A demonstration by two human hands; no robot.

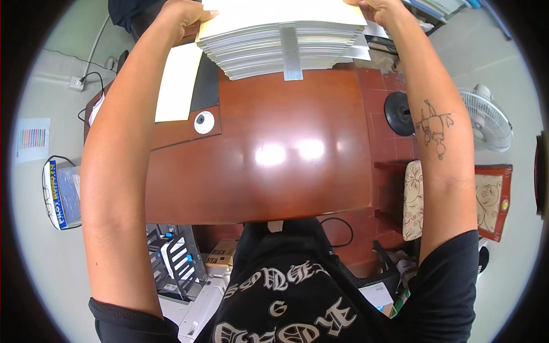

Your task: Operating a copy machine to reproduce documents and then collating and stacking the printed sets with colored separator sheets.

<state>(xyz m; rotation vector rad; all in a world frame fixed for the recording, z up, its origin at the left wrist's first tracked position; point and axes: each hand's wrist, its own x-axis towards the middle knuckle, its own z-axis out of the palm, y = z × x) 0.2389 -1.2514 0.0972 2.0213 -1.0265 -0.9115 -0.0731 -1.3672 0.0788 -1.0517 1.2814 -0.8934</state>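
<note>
A tall stack of paper sheets stands at the far side of the wooden desk, its near edges slightly uneven. A pale cream sheet lies on top and runs out of view above. My left hand grips that sheet's left edge, thumb on top. At the right edge my right hand does the same, partly cut off by the picture's rim. The fingers under the paper are hidden. A metal ruler sticks out from the stack's front, pointing down over the layers. Left of the stack lies another cream sheet.
The glossy brown desk has a white cable grommet and a black inset panel. A floor fan and cushioned wooden chair stand right. A printer is at lower left; cardboard boxes lie beside it.
</note>
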